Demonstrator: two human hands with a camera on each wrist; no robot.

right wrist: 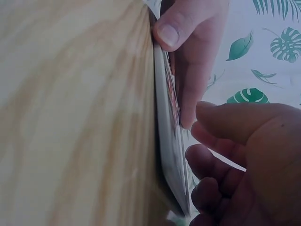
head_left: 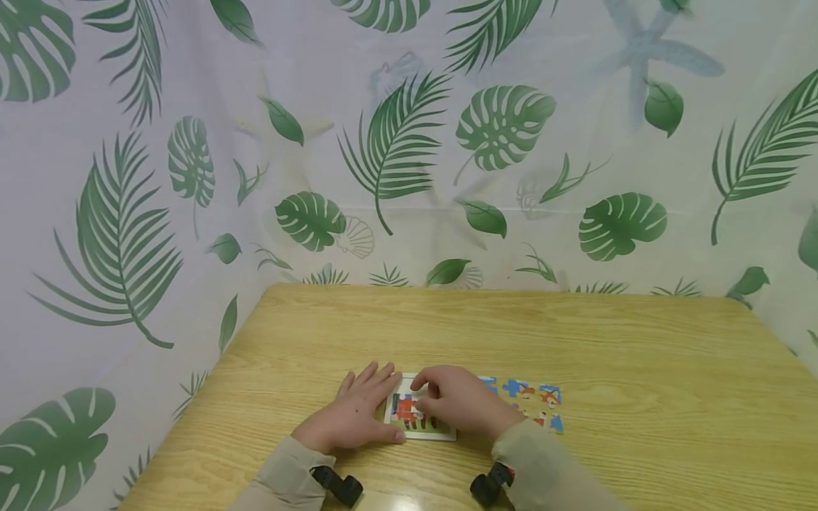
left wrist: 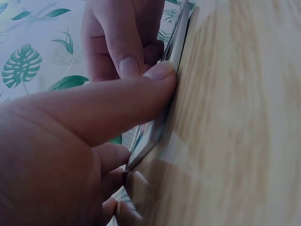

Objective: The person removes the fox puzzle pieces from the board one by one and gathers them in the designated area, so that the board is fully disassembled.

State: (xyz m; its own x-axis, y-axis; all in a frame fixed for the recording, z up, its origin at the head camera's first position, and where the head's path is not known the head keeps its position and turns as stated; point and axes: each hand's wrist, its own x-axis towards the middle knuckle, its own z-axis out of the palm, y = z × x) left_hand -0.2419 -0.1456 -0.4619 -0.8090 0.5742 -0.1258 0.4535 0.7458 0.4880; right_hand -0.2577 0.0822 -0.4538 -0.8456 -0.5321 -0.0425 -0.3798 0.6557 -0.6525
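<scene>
A shallow white-rimmed jigsaw tray (head_left: 424, 437) lies on the table, with a picture partly laid in it; its red part (head_left: 405, 407) shows between the hands. My left hand (head_left: 358, 413) rests along the tray's left side, fingers fairly straight and spread, its thumb (left wrist: 157, 75) on the near rim. Over the tray's right part hovers my right hand (head_left: 463, 401), fingers loosely bent, thumb and forefinger apart with nothing visible between them. In the right wrist view its fingertips (right wrist: 200, 157) stand close above the tray's surface. The right hand hides part of the picture.
Several loose jigsaw pieces (head_left: 550, 395) in blue, orange and white lie on the wooden table (head_left: 639, 369) right of the tray, some partly behind the right hand. A leaf-printed curtain (head_left: 409, 163) stands along the table's far edge and left side.
</scene>
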